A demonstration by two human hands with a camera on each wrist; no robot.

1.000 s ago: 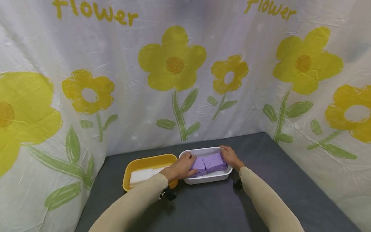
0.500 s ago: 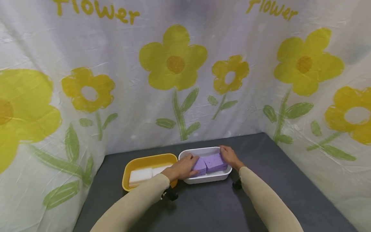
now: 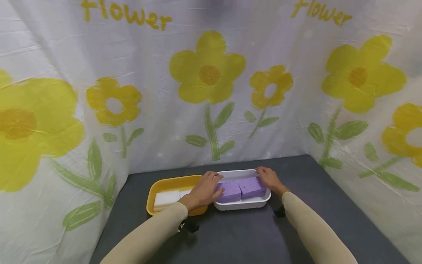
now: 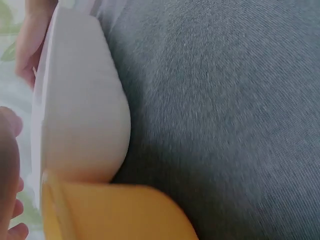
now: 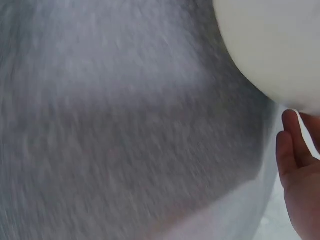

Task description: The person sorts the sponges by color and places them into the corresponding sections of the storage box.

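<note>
Purple sponges (image 3: pixel 252 187) lie side by side in a white tray (image 3: pixel 242 206) in the head view. My left hand (image 3: pixel 203 190) is over the tray's left end, beside the left purple sponge (image 3: pixel 229 192), fingers loosely bent and holding nothing. In the left wrist view its fingertips (image 4: pixel 18 231) stand apart from the white tray (image 4: pixel 82 95). My right hand (image 3: pixel 271 180) holds the tray's right end at the rim. In the right wrist view its fingers (image 5: pixel 287 150) lie against the white tray wall (image 5: pixel 280 45); the thumb is mostly hidden.
Left of the white tray, touching or nearly touching it, stands a yellow tray (image 3: pixel 158 183) with white sponges (image 3: pixel 166 199) inside, partly behind my left forearm. Both sit on a dark grey tabletop (image 3: pixel 237 238). A flower-printed curtain (image 3: pixel 158 143) closes off the back and sides.
My left hand has let go of the left purple sponge and drawn back leftward; that sponge now lies evenly beside the other. The right hand stays at the tray's rim. The head view shifted slightly.
</note>
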